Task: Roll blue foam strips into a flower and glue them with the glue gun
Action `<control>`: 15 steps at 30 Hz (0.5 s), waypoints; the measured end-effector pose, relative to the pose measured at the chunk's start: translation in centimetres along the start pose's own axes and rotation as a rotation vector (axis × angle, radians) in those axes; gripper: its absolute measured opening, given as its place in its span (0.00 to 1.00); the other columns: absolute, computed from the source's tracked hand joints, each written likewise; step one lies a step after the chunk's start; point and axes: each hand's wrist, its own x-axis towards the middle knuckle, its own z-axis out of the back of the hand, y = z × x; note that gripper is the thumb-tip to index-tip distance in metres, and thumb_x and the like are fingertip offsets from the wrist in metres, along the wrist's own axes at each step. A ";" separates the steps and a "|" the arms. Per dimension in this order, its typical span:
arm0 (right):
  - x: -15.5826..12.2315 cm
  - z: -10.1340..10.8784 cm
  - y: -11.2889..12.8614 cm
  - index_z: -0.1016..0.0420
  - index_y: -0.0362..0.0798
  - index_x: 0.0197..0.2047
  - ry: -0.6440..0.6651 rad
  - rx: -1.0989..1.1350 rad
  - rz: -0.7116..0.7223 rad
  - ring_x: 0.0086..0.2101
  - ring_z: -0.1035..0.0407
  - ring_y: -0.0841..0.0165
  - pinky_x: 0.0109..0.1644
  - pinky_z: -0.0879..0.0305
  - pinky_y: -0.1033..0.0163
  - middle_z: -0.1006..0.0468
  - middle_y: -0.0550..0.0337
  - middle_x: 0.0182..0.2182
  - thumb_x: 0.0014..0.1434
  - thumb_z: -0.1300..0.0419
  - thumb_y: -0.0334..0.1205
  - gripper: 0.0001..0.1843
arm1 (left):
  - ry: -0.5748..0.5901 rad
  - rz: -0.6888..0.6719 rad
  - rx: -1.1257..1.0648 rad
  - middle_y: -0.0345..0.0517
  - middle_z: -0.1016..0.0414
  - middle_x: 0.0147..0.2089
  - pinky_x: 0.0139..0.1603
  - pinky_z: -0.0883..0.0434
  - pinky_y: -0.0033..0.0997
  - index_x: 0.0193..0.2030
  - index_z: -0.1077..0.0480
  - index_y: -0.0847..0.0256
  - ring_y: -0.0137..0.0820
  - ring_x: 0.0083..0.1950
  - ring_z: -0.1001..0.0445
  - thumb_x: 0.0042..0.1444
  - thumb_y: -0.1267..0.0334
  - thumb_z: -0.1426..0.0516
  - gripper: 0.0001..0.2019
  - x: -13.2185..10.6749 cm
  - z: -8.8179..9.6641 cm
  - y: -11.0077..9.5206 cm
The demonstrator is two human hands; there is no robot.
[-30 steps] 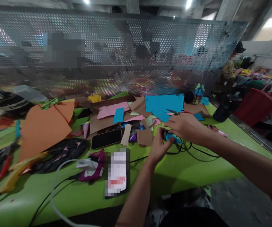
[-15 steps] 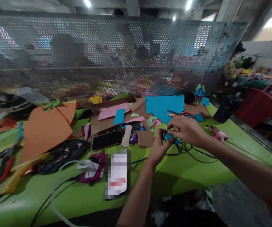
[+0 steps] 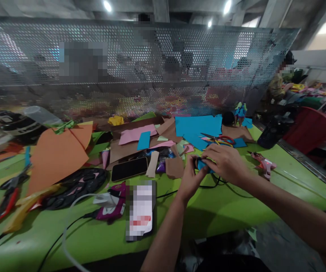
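A small blue piece [image 3: 201, 164], like the craft foam sheets lying around, sits between my two hands above the green table. My left hand [image 3: 190, 174] pinches it from the left, thumb against its near side. Curled over its top and right side are the fingers of my right hand [image 3: 224, 161], which hide much of it. Just beyond the right hand lie red- and yellow-handled scissors [image 3: 225, 141], partly on a large blue sheet [image 3: 198, 126]. A pink glue gun [image 3: 265, 164] rests to the right of my hands.
Two phones, a dark one [image 3: 129, 169] and a lit one [image 3: 140, 209], lie left of my hands near a purple power strip [image 3: 112, 206]. Orange sheets [image 3: 58, 155], a yellow glue gun [image 3: 28, 209] and red-handled scissors [image 3: 6, 202] lie farther left. A perforated metal screen [image 3: 123, 71] stands behind.
My right hand has shifted slightly, its fingers now farther over the blue piece, covering more of it. My left hand keeps its pinch. The camera view has moved a little.
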 end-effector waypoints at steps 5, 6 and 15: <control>0.2 0.2 -0.1 0.22 0.44 0.41 0.046 -0.061 0.061 0.36 0.30 0.64 0.38 0.41 0.62 0.23 0.53 0.35 0.65 0.43 0.32 0.08 | 0.001 0.007 0.008 0.40 0.41 0.39 0.46 0.39 0.31 0.43 0.43 0.57 0.31 0.42 0.39 0.59 0.49 0.44 0.16 0.0 0.0 -0.2; 0.3 0.2 -0.1 0.22 0.44 0.41 0.053 -0.082 0.076 0.35 0.30 0.65 0.37 0.42 0.61 0.23 0.54 0.35 0.64 0.43 0.32 0.08 | 0.002 0.003 0.011 0.40 0.41 0.39 0.45 0.39 0.31 0.43 0.43 0.58 0.31 0.42 0.39 0.59 0.49 0.44 0.16 -0.1 0.0 -0.2; 0.7 0.6 -0.2 0.23 0.44 0.40 0.115 -0.136 0.156 0.33 0.33 0.66 0.35 0.49 0.61 0.24 0.55 0.35 0.63 0.43 0.29 0.07 | 0.016 -0.025 0.066 0.39 0.42 0.38 0.45 0.39 0.31 0.44 0.42 0.58 0.30 0.41 0.41 0.59 0.52 0.44 0.15 0.0 0.0 0.0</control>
